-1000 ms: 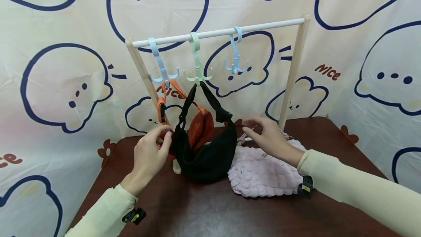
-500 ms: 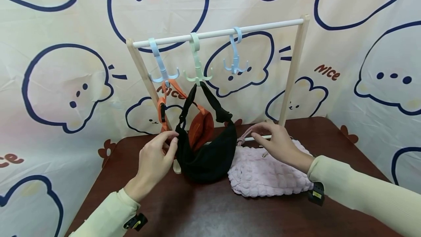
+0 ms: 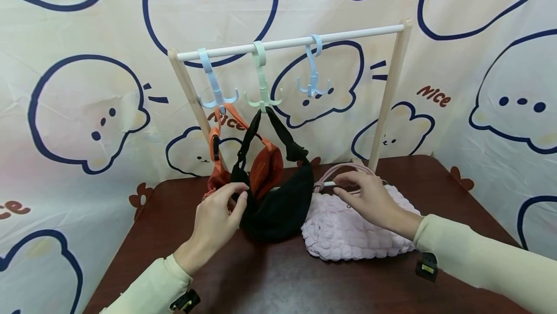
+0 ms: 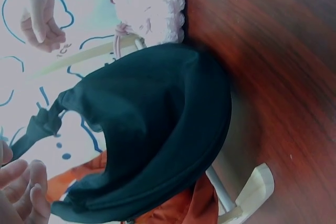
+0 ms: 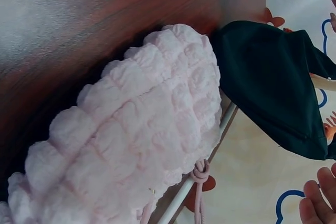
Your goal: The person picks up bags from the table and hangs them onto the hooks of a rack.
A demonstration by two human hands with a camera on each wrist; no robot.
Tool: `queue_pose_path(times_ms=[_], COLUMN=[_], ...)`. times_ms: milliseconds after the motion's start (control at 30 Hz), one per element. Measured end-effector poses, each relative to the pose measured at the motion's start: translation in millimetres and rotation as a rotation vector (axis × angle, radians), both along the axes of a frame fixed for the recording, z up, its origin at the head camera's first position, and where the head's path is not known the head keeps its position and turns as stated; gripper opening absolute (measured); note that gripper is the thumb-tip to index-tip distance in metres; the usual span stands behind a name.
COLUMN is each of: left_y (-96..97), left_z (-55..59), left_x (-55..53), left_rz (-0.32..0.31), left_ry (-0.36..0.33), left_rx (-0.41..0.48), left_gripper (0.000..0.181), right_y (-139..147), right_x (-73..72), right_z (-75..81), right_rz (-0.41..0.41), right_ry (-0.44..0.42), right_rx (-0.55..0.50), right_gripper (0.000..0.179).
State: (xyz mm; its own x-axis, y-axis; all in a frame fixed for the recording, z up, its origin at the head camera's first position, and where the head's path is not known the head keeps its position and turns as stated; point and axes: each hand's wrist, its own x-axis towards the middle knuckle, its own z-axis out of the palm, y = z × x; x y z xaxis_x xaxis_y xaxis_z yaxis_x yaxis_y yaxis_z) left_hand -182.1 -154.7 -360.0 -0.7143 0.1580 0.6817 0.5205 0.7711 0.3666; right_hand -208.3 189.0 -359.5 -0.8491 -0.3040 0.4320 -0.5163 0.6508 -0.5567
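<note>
Heads up, the black bag [image 3: 278, 219] is hanging off the green hook [image 3: 263, 86], middle of the rail [image 3: 348, 36], and its strap looks like it's only sitting on one little prong. Your left hand [image 3: 215, 219] is right at the bag's left side, fingers loosely bent and not pinching anything; I can't tell if they touch the cloth. If a fingertip catches a fold and you pull, I'd bet the strap pops off or the hook slides. The orange bag [image 3: 266, 171] hangs from the left blue hook [image 3: 213, 84] just behind, so a yank could drag or tangle that too. On the right, your right hand [image 3: 376, 200] hovers over the pink bag [image 3: 348, 234] on the tabletop [image 3: 270, 280], thumb and fingers spread. Its strap [image 3: 319, 186] loops up close by, so snagging that could tug the pink bag into the black one.
</note>
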Motion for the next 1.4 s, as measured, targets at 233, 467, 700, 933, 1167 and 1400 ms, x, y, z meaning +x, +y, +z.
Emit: queue_pose_path(times_ms=[233, 467, 700, 933, 1167, 1400], left_y=[11.0, 20.6, 31.9, 42.7, 52.7, 61.3], left_z=[-5.4, -14.5, -20.1, -27.7, -31.6, -34.9], left_x=[2.3, 6.1, 8.6, 8.9, 7.2, 5.4], left_rz=[-0.042, -0.074, -0.102, -0.129, -0.174, -0.185], left_ry=[-0.030, -0.074, -0.097, -0.081, -0.078, -0.100], left_rx=[-0.031, -0.049, -0.060, -0.092, -0.112, -0.142], left_gripper=[0.013, 0.013, 0.013, 0.013, 0.015, 0.015], right_y=[8, 18, 29, 41, 49, 55], right_x=[2.5, 5.6, 9.2, 10.8, 9.1, 9.8], right_z=[-6.4, -11.5, -14.4, -18.4, -22.1, -20.3], right_rz=[0.004, -0.007, -0.033, -0.051, -0.056, -0.073], right_ry=[0.046, 0.074, 0.091, 0.096, 0.063, 0.037], right_rx=[0.057, 0.087, 0.128, 0.170, 0.201, 0.224], right_gripper=[0.022, 0.022, 0.019, 0.019, 0.019, 0.022])
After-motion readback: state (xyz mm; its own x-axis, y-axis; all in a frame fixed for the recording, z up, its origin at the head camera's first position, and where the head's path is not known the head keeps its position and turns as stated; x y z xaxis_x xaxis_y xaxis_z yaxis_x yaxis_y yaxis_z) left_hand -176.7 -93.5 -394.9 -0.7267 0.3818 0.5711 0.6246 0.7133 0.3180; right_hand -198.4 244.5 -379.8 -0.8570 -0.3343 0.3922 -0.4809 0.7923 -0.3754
